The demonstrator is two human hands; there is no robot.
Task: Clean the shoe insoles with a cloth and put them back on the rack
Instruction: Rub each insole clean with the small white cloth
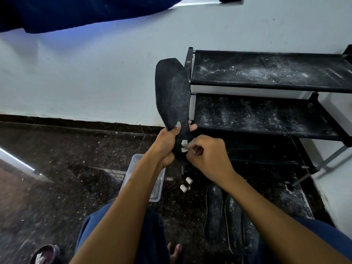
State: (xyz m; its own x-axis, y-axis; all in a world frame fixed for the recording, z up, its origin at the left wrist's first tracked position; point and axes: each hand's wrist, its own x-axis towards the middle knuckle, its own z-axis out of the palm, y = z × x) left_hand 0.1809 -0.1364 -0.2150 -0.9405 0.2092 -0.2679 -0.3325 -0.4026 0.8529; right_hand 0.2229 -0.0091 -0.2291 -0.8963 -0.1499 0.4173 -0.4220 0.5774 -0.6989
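Dark, felt-like insole (172, 96), dusted with pale powder, held upright in front of the rack's left post. Long axis close to vertical, leaning slightly; broad toe end pointing up toward the wall, narrow heel end down between the two hands. Powdered face turned toward the camera.

Gripped near the heel by the left hand (165, 143), thumb pressed across the front face, fingertips wrapping round the far edge. Right hand (206, 156) curled against the heel, pinching a small white piece (183, 146), likely the wiping material, though too small to tell cloth from anything else.

For the step in hand, judged as wiping just begun at the heel: keep the left grip low and firm so the sole does not flex away; stroke along the length from heel toward toe, pushing powder off the top end rather than smearing it sideways; shift the thumb once the lower part is done, since the patch beneath it will otherwise stay dusty; fold to a fresh face when the white piece loads up.

Just beyond, black shoe rack (266, 88) with shelves speckled in the same powder. On the dark floor below, two more insoles (222, 212) lying side by side, apparently still dusty. Nearby, small white cylinders (185, 184) and a clear plastic tray (156, 187).
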